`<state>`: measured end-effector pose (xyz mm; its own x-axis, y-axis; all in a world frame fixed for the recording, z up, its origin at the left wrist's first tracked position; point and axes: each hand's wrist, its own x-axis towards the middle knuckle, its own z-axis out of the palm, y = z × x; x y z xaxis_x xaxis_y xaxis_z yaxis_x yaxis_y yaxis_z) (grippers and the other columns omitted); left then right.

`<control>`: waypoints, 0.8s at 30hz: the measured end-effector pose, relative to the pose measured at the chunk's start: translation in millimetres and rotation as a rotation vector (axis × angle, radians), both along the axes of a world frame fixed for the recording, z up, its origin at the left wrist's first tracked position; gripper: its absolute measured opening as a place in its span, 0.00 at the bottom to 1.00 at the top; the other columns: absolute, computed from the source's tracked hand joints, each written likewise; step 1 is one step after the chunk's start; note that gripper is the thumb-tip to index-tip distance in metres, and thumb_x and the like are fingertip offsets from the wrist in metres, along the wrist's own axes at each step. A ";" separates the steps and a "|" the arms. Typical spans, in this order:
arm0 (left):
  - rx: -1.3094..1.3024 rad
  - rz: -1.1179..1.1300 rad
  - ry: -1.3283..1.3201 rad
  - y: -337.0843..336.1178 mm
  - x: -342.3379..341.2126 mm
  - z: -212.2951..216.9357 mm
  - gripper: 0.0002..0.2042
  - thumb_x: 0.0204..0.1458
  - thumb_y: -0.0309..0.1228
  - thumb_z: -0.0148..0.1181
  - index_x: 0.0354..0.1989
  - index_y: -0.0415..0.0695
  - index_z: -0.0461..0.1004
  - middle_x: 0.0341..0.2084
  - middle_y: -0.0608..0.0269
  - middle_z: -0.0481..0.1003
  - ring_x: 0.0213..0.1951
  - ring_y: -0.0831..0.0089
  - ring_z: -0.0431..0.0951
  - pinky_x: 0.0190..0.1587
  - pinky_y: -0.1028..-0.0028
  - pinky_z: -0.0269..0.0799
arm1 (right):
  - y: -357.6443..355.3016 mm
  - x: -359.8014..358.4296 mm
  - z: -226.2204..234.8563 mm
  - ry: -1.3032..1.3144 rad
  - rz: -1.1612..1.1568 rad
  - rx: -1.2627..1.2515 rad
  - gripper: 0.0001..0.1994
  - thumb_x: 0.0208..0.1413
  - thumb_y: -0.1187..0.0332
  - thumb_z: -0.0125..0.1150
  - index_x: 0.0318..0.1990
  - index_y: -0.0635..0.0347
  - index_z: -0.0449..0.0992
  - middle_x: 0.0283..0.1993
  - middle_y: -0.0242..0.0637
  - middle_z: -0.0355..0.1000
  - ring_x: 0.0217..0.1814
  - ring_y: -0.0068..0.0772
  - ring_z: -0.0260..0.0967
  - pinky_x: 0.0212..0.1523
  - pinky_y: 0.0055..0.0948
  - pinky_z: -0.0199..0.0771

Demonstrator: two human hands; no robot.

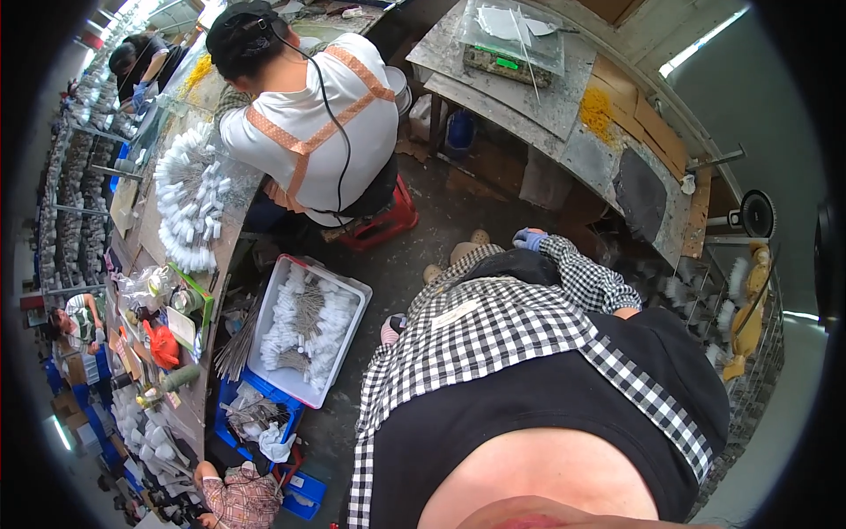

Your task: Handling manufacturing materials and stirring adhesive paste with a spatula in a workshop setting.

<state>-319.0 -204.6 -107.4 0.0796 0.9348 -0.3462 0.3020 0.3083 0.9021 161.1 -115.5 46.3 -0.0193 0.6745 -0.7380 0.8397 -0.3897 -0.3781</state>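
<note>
My right hand, in a blue-grey glove below a black-and-white checked sleeve, rests over my lap near the knee. Its fingers appear laid out, and nothing shows in them. At the left edge of my checked apron, a small part of my left hand shows, pinkish and partly covered. Its fingers are too small and hidden to read. The nearest container to it is a white bin holding bundles of white-tufted, wire-stemmed brushes. Beige shoes show beyond my lap.
Ahead, a co-worker sits on a red stool at a bench with white brushes. A blue crate stands behind the white bin. On the right are a grey workbench, a fan and a brush rack.
</note>
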 end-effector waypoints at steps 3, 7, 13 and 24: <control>-0.152 -0.027 0.136 -1.5 -10.0 -0.2 0.06 0.49 0.31 0.53 0.27 0.43 0.72 0.24 0.63 0.72 0.28 0.71 0.71 0.34 0.70 0.67 | -2.6 0.7 0.0 -0.004 -0.011 0.015 0.19 0.55 0.55 0.49 0.51 0.53 0.73 0.54 0.39 0.70 0.57 0.40 0.65 0.58 0.35 0.63; -0.290 -0.024 0.221 -7.0 -22.3 -1.5 0.06 0.48 0.30 0.54 0.31 0.43 0.73 0.26 0.62 0.74 0.29 0.72 0.72 0.35 0.71 0.69 | -5.6 4.3 -1.5 -0.001 -0.019 0.040 0.19 0.55 0.55 0.50 0.50 0.54 0.73 0.53 0.40 0.70 0.57 0.40 0.65 0.57 0.35 0.63; -0.352 -0.054 0.309 -2.4 -35.1 -35.8 0.08 0.48 0.28 0.54 0.36 0.42 0.75 0.28 0.61 0.76 0.31 0.72 0.75 0.37 0.71 0.71 | -11.6 23.6 -3.2 0.012 -0.074 0.083 0.18 0.55 0.55 0.51 0.48 0.54 0.74 0.50 0.41 0.71 0.55 0.41 0.66 0.56 0.35 0.64; -0.107 -0.050 0.067 72.1 42.5 42.1 0.08 0.53 0.27 0.55 0.39 0.40 0.75 0.26 0.63 0.75 0.23 0.75 0.72 0.25 0.77 0.70 | 42.1 76.8 -9.3 0.060 -0.157 0.216 0.17 0.54 0.56 0.51 0.46 0.54 0.74 0.45 0.41 0.74 0.50 0.41 0.70 0.51 0.35 0.67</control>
<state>-276.5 -132.5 -65.3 0.0981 0.8878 -0.4496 0.3780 0.3846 0.8421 238.0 -73.5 37.0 0.0589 0.8146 -0.5770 0.7487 -0.4184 -0.5142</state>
